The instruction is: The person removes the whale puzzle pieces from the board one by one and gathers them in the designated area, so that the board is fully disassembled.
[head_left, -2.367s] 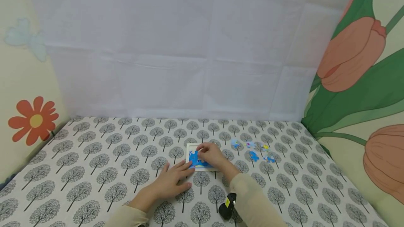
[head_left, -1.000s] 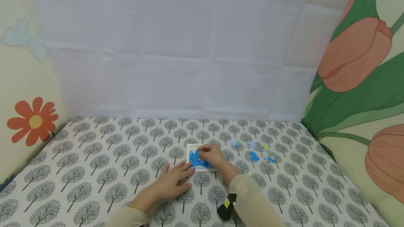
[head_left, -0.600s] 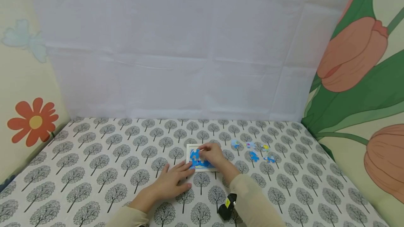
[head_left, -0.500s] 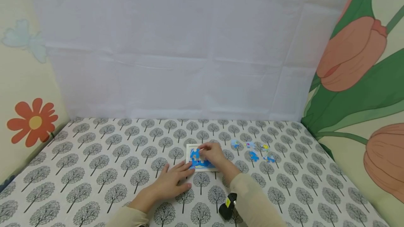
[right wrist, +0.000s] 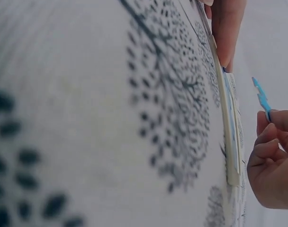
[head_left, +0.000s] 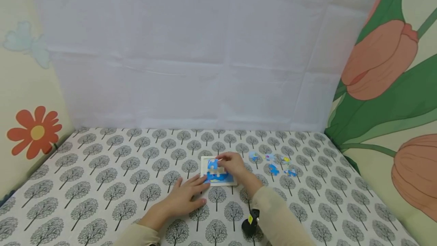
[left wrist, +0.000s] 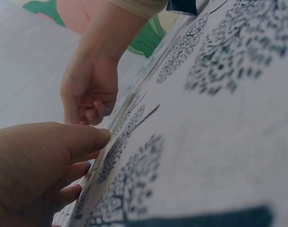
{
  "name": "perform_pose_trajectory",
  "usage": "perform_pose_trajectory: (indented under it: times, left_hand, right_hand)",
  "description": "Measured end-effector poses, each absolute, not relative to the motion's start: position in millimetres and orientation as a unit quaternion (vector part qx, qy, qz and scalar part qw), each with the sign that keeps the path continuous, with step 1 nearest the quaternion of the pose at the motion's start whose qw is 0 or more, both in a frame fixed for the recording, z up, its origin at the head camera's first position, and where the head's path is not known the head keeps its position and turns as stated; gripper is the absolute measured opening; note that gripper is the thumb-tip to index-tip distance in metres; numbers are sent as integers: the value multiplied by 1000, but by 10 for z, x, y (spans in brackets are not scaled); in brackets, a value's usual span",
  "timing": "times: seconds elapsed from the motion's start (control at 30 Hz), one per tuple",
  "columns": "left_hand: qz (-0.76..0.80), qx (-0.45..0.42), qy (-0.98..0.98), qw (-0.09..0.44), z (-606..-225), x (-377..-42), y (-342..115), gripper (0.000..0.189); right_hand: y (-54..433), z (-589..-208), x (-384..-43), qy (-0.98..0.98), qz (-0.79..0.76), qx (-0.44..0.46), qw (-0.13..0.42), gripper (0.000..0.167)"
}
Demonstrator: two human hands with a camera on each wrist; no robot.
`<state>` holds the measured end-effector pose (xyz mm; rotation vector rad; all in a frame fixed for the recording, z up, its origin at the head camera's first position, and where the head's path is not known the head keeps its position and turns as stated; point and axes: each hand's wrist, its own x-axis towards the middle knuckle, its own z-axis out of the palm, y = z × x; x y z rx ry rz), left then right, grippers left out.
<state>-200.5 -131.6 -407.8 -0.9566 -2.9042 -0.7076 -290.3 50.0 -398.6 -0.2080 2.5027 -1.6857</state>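
A small white-rimmed puzzle tray [head_left: 203,168] lies on the tablecloth, with blue pieces along its near side. My right hand [head_left: 234,165] pinches a blue puzzle piece [head_left: 212,163] between thumb and fingertips above the tray. In the right wrist view, that puzzle piece [right wrist: 261,97] is tilted up on edge, apart from the tray [right wrist: 229,127]. My left hand [head_left: 186,196] has its fingers extended, their tips resting on the tray's near left corner. The left wrist view shows my left hand [left wrist: 40,161] close, with the right hand [left wrist: 92,87] beyond; the piece is hidden there.
Several loose puzzle pieces lie right of the tray, including a blue one [head_left: 273,169], a yellow-marked one [head_left: 286,159] and a pale one [head_left: 253,156]. A black device [head_left: 250,225] sits at the right wrist. A white cloth [head_left: 177,56] hangs behind the table.
The right hand has drawn the blue piece up and slightly right, away from the tray, uncovering more of its pale base. The left hand has stayed in place.
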Motion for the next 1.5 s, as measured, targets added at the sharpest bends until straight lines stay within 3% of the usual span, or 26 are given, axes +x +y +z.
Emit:
perform_pose_trajectory:
  times: [0.3, 1.5]
  left_hand:
    - [-224, -301, -927, -5, -4076, -2000, -1314, 49]
    - [-220, -297, -929, 5, -4101, -1994, -1322, 48]
  right_hand:
    - [667, -3857, -2886, 812, -574, -71, 77, 19]
    - [1517, -3745, -2951, 821, -569, -22, 41, 20]
